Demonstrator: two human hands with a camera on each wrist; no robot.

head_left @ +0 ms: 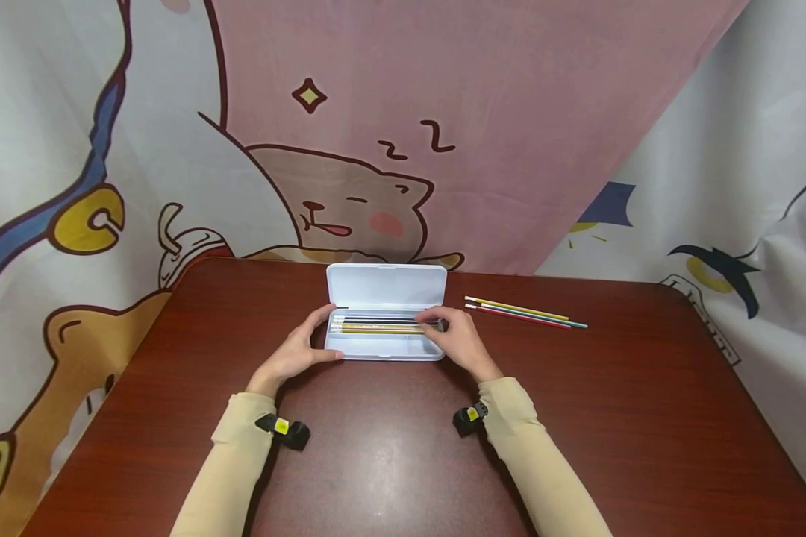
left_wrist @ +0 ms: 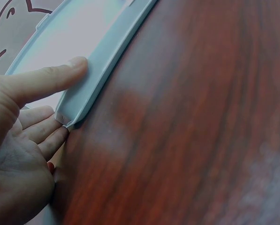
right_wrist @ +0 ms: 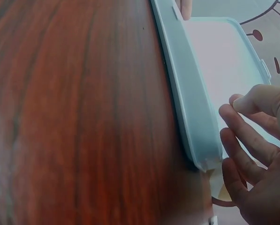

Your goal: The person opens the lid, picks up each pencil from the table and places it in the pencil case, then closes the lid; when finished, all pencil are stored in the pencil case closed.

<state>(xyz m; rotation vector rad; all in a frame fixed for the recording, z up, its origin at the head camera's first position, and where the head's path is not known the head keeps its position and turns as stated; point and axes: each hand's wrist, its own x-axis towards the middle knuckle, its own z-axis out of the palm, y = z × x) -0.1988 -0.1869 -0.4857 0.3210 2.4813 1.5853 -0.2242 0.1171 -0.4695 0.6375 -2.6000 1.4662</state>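
A white pencil case (head_left: 384,347) lies with its lid (head_left: 386,286) raised behind it. Several pencils (head_left: 376,329), black and yellow striped ones among them, lie lengthwise in its rear compartment. My left hand (head_left: 294,351) grips the case's left end, the thumb on the front rim and the fingers round the side. Over the right end is my right hand (head_left: 462,341), its fingertips inside at the pencils. In the right wrist view its thumb (right_wrist: 257,99) and index fingertip come together above the rim; I cannot tell whether a pencil is between them.
Three more pencils, yellow, teal and red (head_left: 520,313), lie on the brown table (head_left: 611,418) right of the case. A patterned cloth (head_left: 510,149) with cartoon animals hangs behind the table. Each wrist wears a small black camera (head_left: 297,435).
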